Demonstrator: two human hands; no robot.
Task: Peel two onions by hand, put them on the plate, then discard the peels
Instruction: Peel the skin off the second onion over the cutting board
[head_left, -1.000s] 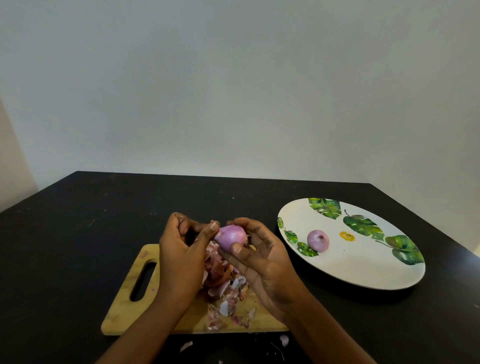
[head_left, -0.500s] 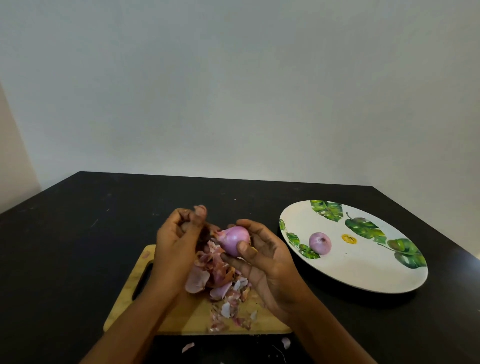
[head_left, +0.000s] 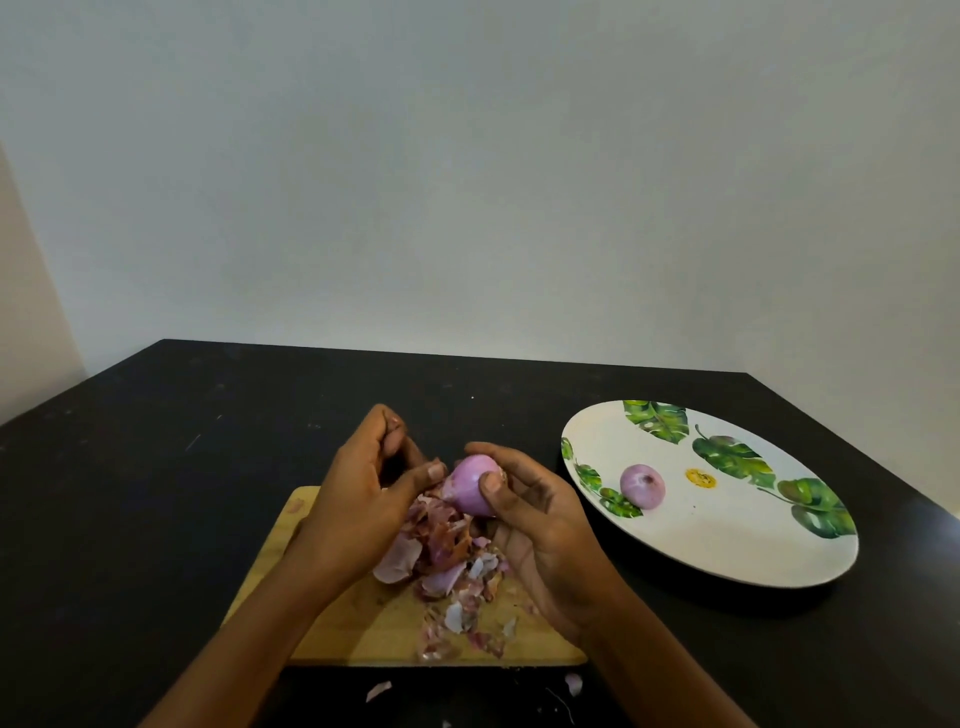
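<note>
The right hand (head_left: 540, 525) grasps a purple onion (head_left: 471, 488) above the board, thumb and fingers curled round it. The left hand (head_left: 363, 499) sets its thumb tip against the onion's left side; its other fingers are curled in, and I cannot tell whether they hold anything. Below lies a heap of peels (head_left: 441, 556) on the wooden cutting board (head_left: 358, 623). To the right, a second peeled onion (head_left: 642, 486) rests on the leaf-patterned plate (head_left: 701, 551). Both board and plate sit on the black counter (head_left: 156, 467).
</note>
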